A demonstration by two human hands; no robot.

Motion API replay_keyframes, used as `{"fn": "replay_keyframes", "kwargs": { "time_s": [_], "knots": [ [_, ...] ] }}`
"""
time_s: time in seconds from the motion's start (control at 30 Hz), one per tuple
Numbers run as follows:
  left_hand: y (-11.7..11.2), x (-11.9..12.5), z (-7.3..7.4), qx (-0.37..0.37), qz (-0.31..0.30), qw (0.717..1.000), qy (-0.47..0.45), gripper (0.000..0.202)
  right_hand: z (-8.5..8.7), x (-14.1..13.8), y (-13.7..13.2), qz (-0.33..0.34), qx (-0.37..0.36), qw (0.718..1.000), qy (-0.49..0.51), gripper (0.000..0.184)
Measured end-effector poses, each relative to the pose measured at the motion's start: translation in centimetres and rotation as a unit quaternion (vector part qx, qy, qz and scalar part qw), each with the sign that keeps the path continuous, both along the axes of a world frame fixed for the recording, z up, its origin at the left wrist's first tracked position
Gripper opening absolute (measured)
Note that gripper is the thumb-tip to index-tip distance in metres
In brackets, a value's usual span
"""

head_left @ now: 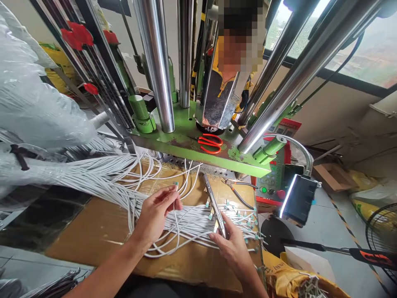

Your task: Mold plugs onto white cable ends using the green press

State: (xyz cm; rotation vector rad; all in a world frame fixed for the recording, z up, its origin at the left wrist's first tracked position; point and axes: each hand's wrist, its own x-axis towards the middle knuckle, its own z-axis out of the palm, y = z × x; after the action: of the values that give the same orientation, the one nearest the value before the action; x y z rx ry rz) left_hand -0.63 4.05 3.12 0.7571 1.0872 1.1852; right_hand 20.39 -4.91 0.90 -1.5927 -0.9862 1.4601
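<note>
My left hand (156,211) is closed, thumb and fingers pinching the end of a white cable (177,223) near its small green tip (176,183). In my right hand (232,244) is the near end of a narrow metal bar (214,203), gripped between thumb and fingers. Small green and brass-coloured pieces stick out along the bar's left side. Beneath both hands lies a bundle of white cables (192,223), many with green ends fanned out to the right. Cardboard (102,231) covers the work surface under them.
Ahead stands a green press plate (186,145) with thick steel columns (159,74). Red-handled scissors (211,142) lie on it; pliers (237,192) rest below. A lamp (299,198) on a flexible arm and a control panel (273,178) are at right. A person (223,87) appears at the central column.
</note>
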Motion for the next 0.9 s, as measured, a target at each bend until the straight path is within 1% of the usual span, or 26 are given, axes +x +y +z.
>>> {"fn": "replay_keyframes", "kwargs": {
  "time_s": [0.07, 0.1, 0.13, 0.17, 0.2, 0.27, 0.3, 0.33, 0.4, 0.57, 0.67, 0.73, 0.8, 0.87, 0.9],
  "knots": [
    [0.4, 0.5, 0.3, 0.015, -0.058, 0.995, 0.075, 0.038, -0.3, 0.0, 0.0, 0.001, 0.003, 1.0, 0.01, 0.065],
    [0.8, 0.8, 0.3, 0.042, -0.094, 0.986, 0.134, 0.036, -0.4, 0.0, 0.0, 0.0, 0.008, 1.0, 0.015, 0.065],
    [1.2, 1.1, 0.1, 0.085, -0.128, 0.968, 0.198, 0.033, -0.5, 0.0, 0.0, -0.002, 0.015, 1.0, 0.019, 0.065],
    [1.7, 1.4, -0.2, 0.141, -0.16, 0.942, 0.259, 0.028, -0.5, 0.1, 0.0, -0.003, 0.023, 0.999, 0.023, 0.064],
    [2.2, 1.7, -0.7, 0.204, -0.189, 0.91, 0.308, 0.024, -0.5, 0.1, 0.1, -0.003, 0.029, 0.999, 0.026, 0.063],
    [3.2, 2.2, -1.8, 0.321, -0.237, 0.843, 0.361, 0.019, -0.4, 0.2, 0.1, -0.002, 0.027, 0.999, 0.031, 0.062],
    [3.7, 2.3, -2.4, 0.365, -0.255, 0.814, 0.373, 0.02, -0.4, 0.2, 0.1, -0.002, 0.02, 0.999, 0.032, 0.062],
    [4.1, 2.5, -2.9, 0.396, -0.266, 0.792, 0.382, 0.021, -0.4, 0.2, 0.1, -0.001, 0.011, 0.999, 0.033, 0.063],
    [4.7, 2.6, -3.8, 0.429, -0.272, 0.764, 0.398, 0.023, -0.5, 0.2, 0.1, -0.001, 0.0, 0.999, 0.036, 0.065],
    [5.2, 2.5, -5.0, 0.462, -0.277, 0.733, 0.415, 0.024, -1.0, 0.3, 0.1, -0.01, 0.017, 0.999, 0.034, 0.067],
    [5.3, 2.5, -5.1, 0.464, -0.273, 0.737, 0.408, 0.024, -0.8, 0.3, 0.1, 0.011, 0.039, 0.999, -0.008, 0.066],
    [5.4, 2.6, -4.7, 0.454, -0.266, 0.742, 0.415, 0.024, -0.4, 0.2, 0.1, 0.032, 0.046, 0.997, -0.059, 0.063],
    [5.7, 2.6, -3.8, 0.446, -0.265, 0.732, 0.442, 0.023, -0.4, 0.0, 0.0, 0.038, 0.058, 0.988, -0.137, 0.062],
    [6.2, 2.7, -2.7, 0.44, -0.262, 0.721, 0.467, 0.023, -0.7, -0.1, -0.3, 0.026, 0.081, 0.966, -0.243, 0.061],
    [6.6, 2.7, -2.2, 0.434, -0.246, 0.722, 0.48, 0.027, -1.0, -0.2, -0.5, 0.019, 0.094, 0.948, -0.303, 0.059]
  ]
}}
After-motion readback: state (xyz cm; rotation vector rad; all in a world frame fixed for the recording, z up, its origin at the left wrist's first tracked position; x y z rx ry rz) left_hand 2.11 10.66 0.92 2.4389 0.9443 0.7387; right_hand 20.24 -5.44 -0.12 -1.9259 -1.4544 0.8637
